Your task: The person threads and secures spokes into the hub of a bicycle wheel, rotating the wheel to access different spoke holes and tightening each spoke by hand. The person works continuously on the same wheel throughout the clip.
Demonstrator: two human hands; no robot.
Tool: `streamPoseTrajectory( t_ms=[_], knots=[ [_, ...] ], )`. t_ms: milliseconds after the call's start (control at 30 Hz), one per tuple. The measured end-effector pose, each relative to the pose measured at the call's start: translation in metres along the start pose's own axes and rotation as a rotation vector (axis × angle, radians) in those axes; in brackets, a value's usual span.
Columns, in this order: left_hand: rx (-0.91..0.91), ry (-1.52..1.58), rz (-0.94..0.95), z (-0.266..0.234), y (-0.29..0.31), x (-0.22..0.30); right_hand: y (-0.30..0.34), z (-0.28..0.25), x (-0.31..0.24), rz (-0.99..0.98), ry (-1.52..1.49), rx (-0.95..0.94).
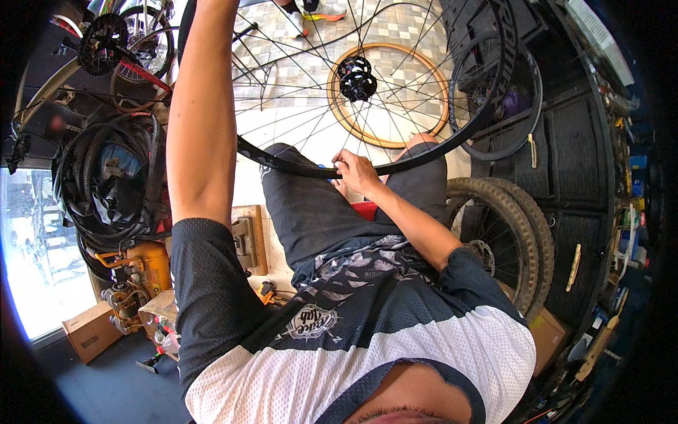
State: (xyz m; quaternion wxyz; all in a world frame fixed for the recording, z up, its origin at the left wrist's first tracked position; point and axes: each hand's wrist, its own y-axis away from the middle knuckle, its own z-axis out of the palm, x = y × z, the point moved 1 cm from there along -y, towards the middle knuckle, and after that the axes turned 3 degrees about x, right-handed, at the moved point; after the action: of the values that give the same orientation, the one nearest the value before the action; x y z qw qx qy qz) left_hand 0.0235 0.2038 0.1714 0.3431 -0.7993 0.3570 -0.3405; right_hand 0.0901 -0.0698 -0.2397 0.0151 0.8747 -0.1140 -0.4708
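A large bicycle wheel (424, 164) without a tyre stands upright in front of me, above my knees. It has a black rim, thin dark spokes and a black hub (357, 79). At the near, lower part of the rim, my right hand (357, 173) is closed on it, with fingertips and thumb pinched at the rim's inner edge by the spokes. Any small part between those fingertips is too small to make out. My left arm (201, 106) stretches up past the wheel's left side, and its hand lies beyond the upper edge of the picture.
Behind the wheel, a tan rim (341, 126) lies on the tiled floor, near another person's shoes (325, 14). Tyred wheels (540, 247) and a black rim (534, 120) stand at right. Left are bundled tyres (74, 177), an orange machine (150, 265) and a cardboard box (92, 332).
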Motion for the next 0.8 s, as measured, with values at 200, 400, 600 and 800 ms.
streamPoseTrajectory(
  t_ms=[200,400,600,800],
  knots=[
    [-0.005,-0.137,-0.034,-0.003,0.002,0.007,-0.002,0.010,0.013,-0.064,0.113,0.055],
    [-0.060,-0.132,-0.086,-0.009,0.006,0.008,-0.009,0.003,0.017,-0.153,-0.047,0.118],
    [-0.056,-0.185,-0.071,-0.008,0.005,0.008,-0.001,-0.006,0.015,-0.135,-0.093,0.020],
    [-0.080,-0.179,-0.095,-0.009,0.005,0.002,0.017,-0.032,-0.002,-0.131,0.068,0.098]
  ],
)
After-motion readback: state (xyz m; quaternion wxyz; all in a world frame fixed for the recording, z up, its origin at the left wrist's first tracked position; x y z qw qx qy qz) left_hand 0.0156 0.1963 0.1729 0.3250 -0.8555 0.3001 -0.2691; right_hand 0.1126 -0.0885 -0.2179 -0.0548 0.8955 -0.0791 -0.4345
